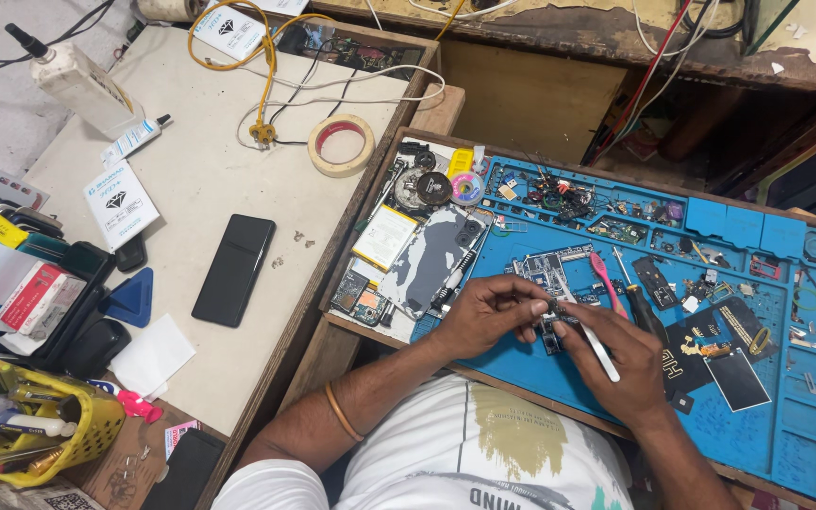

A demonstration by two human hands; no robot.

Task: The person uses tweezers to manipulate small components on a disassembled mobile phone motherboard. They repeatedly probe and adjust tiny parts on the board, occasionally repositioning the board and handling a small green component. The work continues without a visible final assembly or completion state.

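- Left hand (488,310) pinches a small circuit board (551,326) over the blue repair mat (785,444).
- Right hand (615,364), just beside it on the mat, grips a white tool (597,348).
- Mat's tray compartments (559,194) hold screws and small parts.
- Yellow basket (87,430), far left of the mat, holds pens and tools.

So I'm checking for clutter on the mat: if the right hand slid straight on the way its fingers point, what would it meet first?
The right hand points up-left, so it would first meet the left hand and the small part pinched there; beyond lies the circuit board. Depth is unclear.
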